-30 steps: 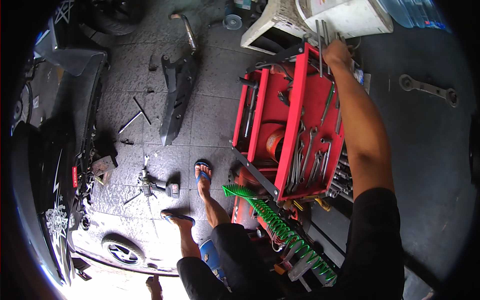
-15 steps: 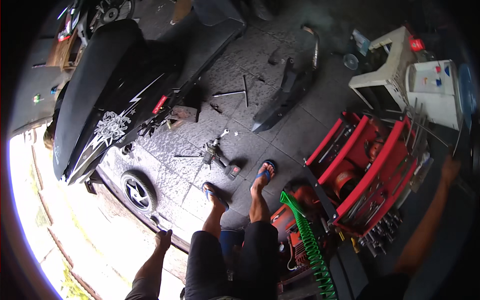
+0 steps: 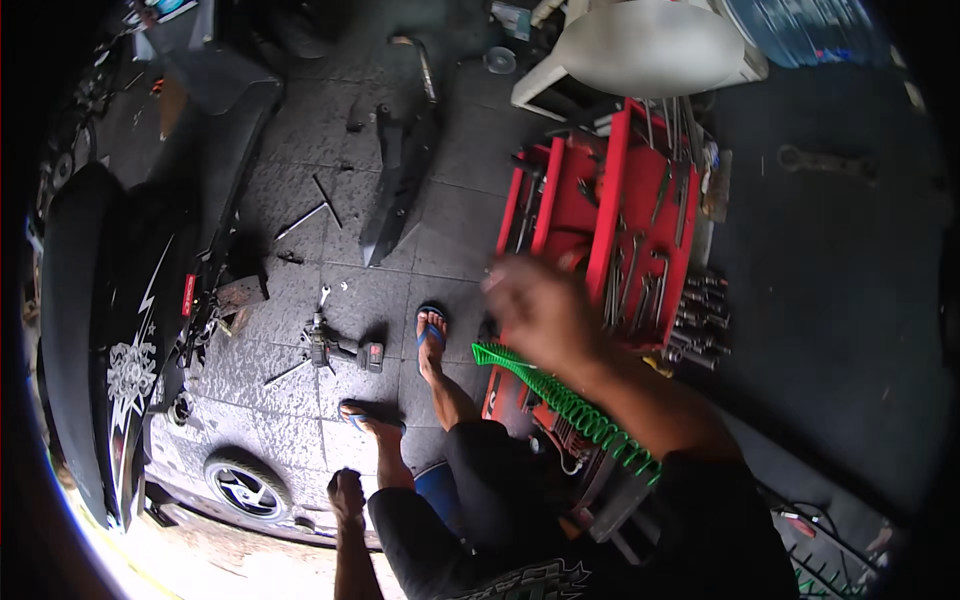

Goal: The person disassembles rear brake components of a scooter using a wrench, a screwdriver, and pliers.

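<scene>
My right hand (image 3: 540,305) is motion-blurred in front of the red tool cart (image 3: 621,150), above the green coiled air hose (image 3: 590,415); whether it holds anything is unclear. My left hand (image 3: 345,490) is closed low beside my left knee, its contents hidden, near the loose wheel (image 3: 245,488). Wrenches (image 3: 632,270) and long rods lie in the cart's trays, with sockets (image 3: 700,315) along its side. A cordless impact tool (image 3: 350,355), a T-handle wrench (image 3: 310,220) and an open-end wrench (image 3: 325,295) lie on the tiled floor.
A black scooter (image 3: 85,330) stands along the left. A removed black exhaust (image 3: 390,190) lies on the floor ahead. A white plastic stool (image 3: 545,90) and blue water jug (image 3: 795,35) are at the top right. My sandaled feet rest on the tiles.
My right hand has come from the cart's far rods and right side inward toward me, over the hose. My head swung left and back. My left hand stays low.
</scene>
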The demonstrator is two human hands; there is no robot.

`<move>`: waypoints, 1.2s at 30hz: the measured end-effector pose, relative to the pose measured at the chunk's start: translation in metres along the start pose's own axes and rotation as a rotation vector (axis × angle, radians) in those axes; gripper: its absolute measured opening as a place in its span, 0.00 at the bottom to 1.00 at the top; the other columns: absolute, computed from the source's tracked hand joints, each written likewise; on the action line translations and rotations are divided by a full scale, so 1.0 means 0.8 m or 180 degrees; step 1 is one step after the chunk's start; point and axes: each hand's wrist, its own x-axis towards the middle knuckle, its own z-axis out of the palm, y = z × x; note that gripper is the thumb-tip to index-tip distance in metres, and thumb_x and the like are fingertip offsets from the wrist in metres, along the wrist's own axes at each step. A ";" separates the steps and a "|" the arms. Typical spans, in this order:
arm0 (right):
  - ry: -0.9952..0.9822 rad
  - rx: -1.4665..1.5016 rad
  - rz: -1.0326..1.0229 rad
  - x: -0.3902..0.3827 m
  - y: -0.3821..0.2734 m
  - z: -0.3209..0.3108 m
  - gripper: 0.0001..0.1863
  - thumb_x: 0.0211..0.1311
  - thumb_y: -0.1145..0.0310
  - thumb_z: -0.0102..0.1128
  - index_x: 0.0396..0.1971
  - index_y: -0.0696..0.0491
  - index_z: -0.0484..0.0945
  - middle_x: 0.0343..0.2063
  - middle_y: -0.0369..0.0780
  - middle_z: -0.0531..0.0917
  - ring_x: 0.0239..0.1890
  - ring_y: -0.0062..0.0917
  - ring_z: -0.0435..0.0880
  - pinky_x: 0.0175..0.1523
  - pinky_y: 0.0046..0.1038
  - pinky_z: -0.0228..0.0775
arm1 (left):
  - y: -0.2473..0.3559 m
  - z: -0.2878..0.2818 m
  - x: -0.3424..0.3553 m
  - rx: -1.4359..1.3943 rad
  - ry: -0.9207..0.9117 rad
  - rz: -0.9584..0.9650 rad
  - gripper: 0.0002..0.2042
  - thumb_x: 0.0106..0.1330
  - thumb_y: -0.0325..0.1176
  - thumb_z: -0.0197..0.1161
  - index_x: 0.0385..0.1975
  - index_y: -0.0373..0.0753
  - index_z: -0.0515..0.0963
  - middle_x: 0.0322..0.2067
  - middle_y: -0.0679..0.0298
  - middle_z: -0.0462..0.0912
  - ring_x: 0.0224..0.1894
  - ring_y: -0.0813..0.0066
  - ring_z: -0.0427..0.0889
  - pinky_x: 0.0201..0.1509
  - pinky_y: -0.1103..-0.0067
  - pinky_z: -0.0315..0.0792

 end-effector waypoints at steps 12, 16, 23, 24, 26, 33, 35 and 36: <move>-0.1641 0.1139 0.0438 -0.182 -0.043 0.140 0.21 0.57 0.71 0.60 0.51 0.60 0.74 0.50 0.53 0.75 0.49 0.49 0.77 0.51 0.40 0.72 | 0.085 0.075 -0.024 -0.2124 -0.0264 -0.0800 0.17 0.72 0.47 0.51 0.20 0.50 0.66 0.12 0.75 0.61 0.13 0.84 0.60 0.14 0.84 0.57; 0.1067 0.0867 0.2054 -0.172 0.110 0.041 0.06 0.62 0.74 0.55 0.39 0.56 0.76 0.25 0.43 0.80 0.29 0.31 0.82 0.36 0.32 0.73 | 0.055 0.029 -0.021 -0.1435 0.0146 -0.0710 0.18 0.72 0.48 0.50 0.19 0.50 0.64 0.10 0.73 0.60 0.09 0.83 0.58 0.09 0.83 0.51; 0.0753 -0.0819 0.2218 -0.243 0.196 -0.054 0.14 0.53 0.78 0.58 0.41 0.58 0.75 0.36 0.48 0.80 0.41 0.39 0.81 0.48 0.36 0.72 | 0.040 -0.004 0.000 -0.0558 0.0488 -0.0471 0.20 0.72 0.47 0.50 0.16 0.49 0.64 0.07 0.72 0.59 0.06 0.82 0.56 0.07 0.83 0.50; 0.0601 -0.1128 0.1926 -0.246 0.195 -0.044 0.17 0.51 0.78 0.59 0.43 0.58 0.75 0.39 0.49 0.79 0.44 0.41 0.79 0.51 0.39 0.70 | 0.046 0.000 -0.004 -0.0565 0.0575 -0.0506 0.21 0.71 0.47 0.50 0.15 0.49 0.63 0.07 0.73 0.58 0.07 0.82 0.56 0.09 0.82 0.50; 0.0391 -0.1300 0.1938 -0.250 0.193 -0.028 0.23 0.47 0.78 0.61 0.48 0.58 0.73 0.46 0.53 0.74 0.52 0.49 0.73 0.57 0.45 0.65 | 0.045 0.009 -0.002 -0.0583 0.0500 -0.0421 0.21 0.71 0.47 0.51 0.14 0.49 0.62 0.08 0.73 0.58 0.07 0.82 0.56 0.10 0.82 0.50; 0.0338 -0.1612 0.1874 -0.233 0.178 -0.014 0.27 0.45 0.76 0.69 0.49 0.57 0.72 0.51 0.52 0.72 0.55 0.49 0.71 0.59 0.42 0.64 | 0.036 0.020 -0.008 -0.0312 0.0247 -0.0424 0.20 0.73 0.46 0.49 0.17 0.48 0.63 0.08 0.72 0.59 0.07 0.82 0.57 0.09 0.82 0.53; 0.0293 -0.1608 0.1813 -0.231 0.178 -0.015 0.26 0.48 0.72 0.70 0.49 0.57 0.72 0.49 0.51 0.74 0.53 0.48 0.73 0.57 0.42 0.66 | 0.029 0.026 -0.005 -0.0179 0.0123 -0.0385 0.20 0.73 0.46 0.49 0.17 0.49 0.62 0.08 0.73 0.59 0.06 0.82 0.56 0.08 0.82 0.52; 0.0280 -0.1612 0.1808 -0.230 0.179 -0.014 0.26 0.48 0.72 0.70 0.49 0.57 0.72 0.49 0.51 0.74 0.53 0.48 0.73 0.57 0.42 0.66 | 0.031 0.031 -0.007 -0.0201 0.0110 -0.0439 0.20 0.73 0.47 0.49 0.16 0.49 0.61 0.08 0.73 0.58 0.06 0.82 0.55 0.08 0.81 0.51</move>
